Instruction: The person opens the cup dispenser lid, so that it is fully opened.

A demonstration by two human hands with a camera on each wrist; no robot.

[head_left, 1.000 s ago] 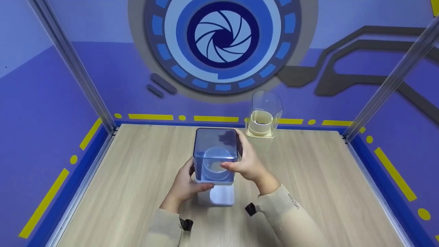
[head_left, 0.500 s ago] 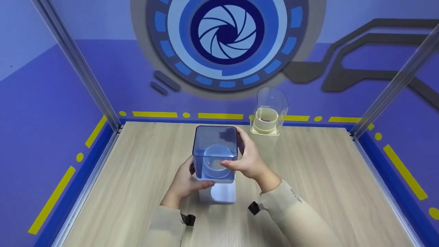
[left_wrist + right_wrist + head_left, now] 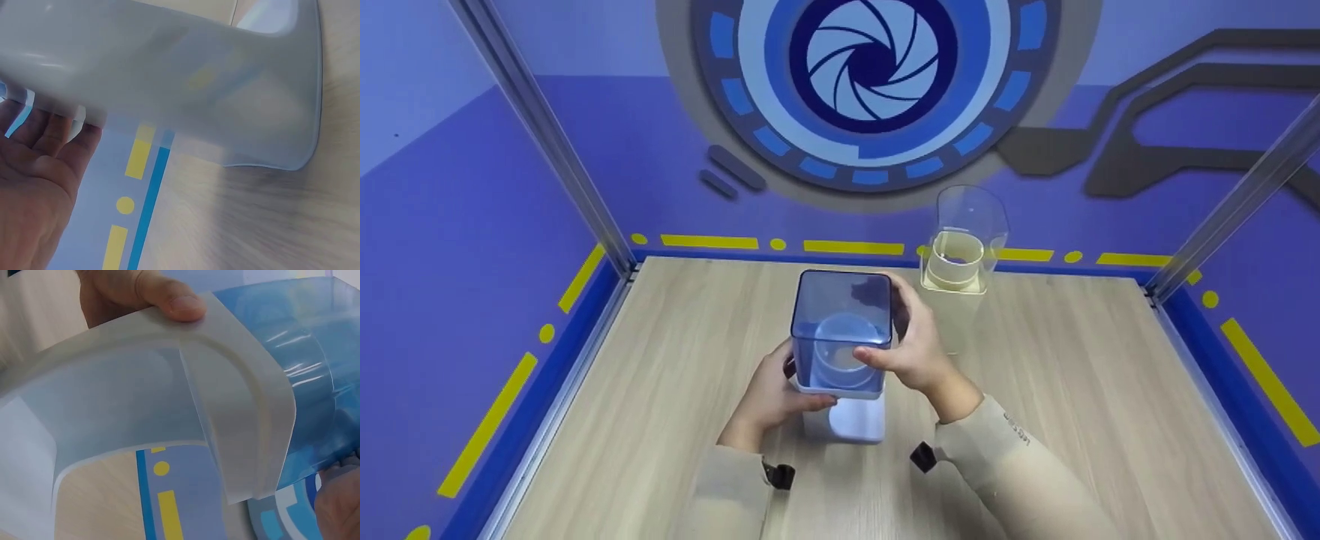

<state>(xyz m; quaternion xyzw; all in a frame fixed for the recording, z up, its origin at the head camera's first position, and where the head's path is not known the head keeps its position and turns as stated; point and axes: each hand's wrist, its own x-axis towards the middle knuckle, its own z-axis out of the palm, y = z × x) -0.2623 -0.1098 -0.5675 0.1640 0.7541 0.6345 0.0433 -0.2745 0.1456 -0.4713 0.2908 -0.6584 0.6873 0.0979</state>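
Note:
A clear blue square-sided tank (image 3: 841, 304) sits upright on a white stand (image 3: 859, 420) near the middle of the table. The stand curves down in an arch below the tank, as the right wrist view shows. My left hand (image 3: 769, 397) grips its white collar (image 3: 236, 399) from the left, thumb in front. Round the right side of the tank curls my right hand (image 3: 922, 349), its thumb laid on the front face; its other fingers are mostly hidden behind. In the left wrist view, the left fingers (image 3: 50, 132) lie against the stand's grey-white body (image 3: 112, 67).
A similar stand with a cream ring (image 3: 956, 259) and a clear tall cover (image 3: 971, 206) stands at the back edge of the wooden table (image 3: 675, 420), right of centre. Blue printed walls (image 3: 585, 165) and metal posts (image 3: 555, 150) enclose the table on three sides.
The head view has turned slightly, so the table and wall slide right and a little up in it. Both hands keep the same hold on the tank and stand.

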